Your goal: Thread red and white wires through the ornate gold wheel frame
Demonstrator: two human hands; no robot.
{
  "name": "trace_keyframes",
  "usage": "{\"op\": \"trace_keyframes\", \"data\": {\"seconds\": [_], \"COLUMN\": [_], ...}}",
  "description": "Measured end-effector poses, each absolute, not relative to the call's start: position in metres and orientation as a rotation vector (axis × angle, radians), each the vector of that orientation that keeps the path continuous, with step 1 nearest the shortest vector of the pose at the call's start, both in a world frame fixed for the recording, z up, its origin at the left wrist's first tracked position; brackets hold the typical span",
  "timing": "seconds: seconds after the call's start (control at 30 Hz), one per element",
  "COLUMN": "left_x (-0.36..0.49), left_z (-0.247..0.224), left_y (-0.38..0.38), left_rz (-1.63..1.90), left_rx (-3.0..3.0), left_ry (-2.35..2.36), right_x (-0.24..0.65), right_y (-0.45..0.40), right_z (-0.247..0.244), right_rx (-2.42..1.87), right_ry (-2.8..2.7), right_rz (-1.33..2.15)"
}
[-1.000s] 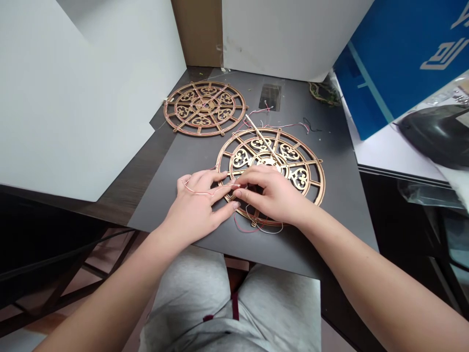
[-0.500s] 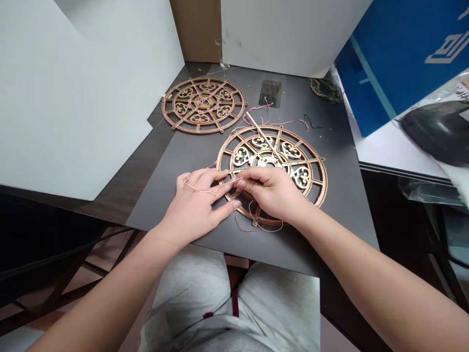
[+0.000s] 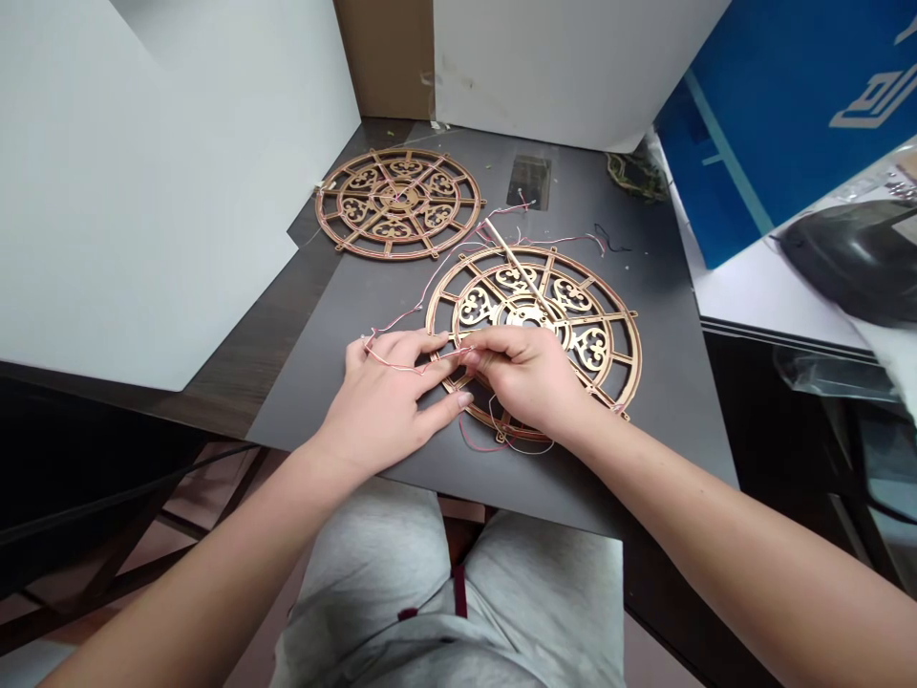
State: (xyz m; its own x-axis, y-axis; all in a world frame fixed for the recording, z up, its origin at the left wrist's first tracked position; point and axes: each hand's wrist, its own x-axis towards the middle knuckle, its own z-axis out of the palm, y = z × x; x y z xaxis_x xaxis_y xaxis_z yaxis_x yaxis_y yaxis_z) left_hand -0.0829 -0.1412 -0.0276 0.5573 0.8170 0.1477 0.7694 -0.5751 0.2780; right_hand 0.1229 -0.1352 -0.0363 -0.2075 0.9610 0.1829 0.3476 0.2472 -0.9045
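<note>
The nearer round openwork wooden panel (image 3: 591, 347), with heart-shaped scrolls, lies flat on the dark board. My right hand (image 3: 526, 373) is closed at its left front edge, thumb and forefinger pinching a thin red-and-white wire (image 3: 394, 366). That wire runs back across the fingers of my left hand (image 3: 391, 387), which rests palm down with fingers stretched and apart, tips touching the panel's left rim. Loose red and white wire ends curl out at the front. A slim pale stick (image 3: 516, 266) lies across the panel from hub to far rim.
Behind to the left lies a second round wooden panel (image 3: 399, 229) strung with wires. More wire (image 3: 563, 240) and a clear tape patch (image 3: 528, 182) are on the dark board (image 3: 308, 382). White panels (image 3: 565, 67) and a blue box (image 3: 688, 182) border the workspace.
The wire beyond my left hand has lifted into a wider, more visible curve toward the back. The near panel has shifted very slightly right. Both hands stay nearly in place.
</note>
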Motion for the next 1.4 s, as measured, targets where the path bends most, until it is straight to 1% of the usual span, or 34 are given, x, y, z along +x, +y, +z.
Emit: {"op": "trace_keyframes", "data": {"seconds": [0.33, 0.8, 1.2, 1.27, 1.4], "left_x": [-0.083, -0.086, -0.083, -0.081, -0.069], "left_z": [-0.028, -0.031, -0.023, -0.021, -0.013], "left_y": [-0.141, -0.143, -0.136, -0.127, -0.104], "left_rz": [0.403, 0.435, 0.713, 0.697, 0.549], "left_rx": [2.583, 2.584, 2.516, 2.554, 2.658], "left_ry": [1.329, 1.317, 1.140, 1.110, 0.919], "right_x": [0.123, 0.121, 0.136, 0.137, 0.139], "right_y": [-0.135, -0.127, -0.123, -0.124, -0.123], "right_z": [-0.041, -0.033, -0.029, -0.028, -0.025], "right_rx": [-1.216, -1.223, -1.067, -1.046, -0.984], "right_ry": [-1.618, -1.445, -1.400, -1.394, -1.447], "right_rz": [0.993, 1.020, 1.028, 1.043, 1.026]}}
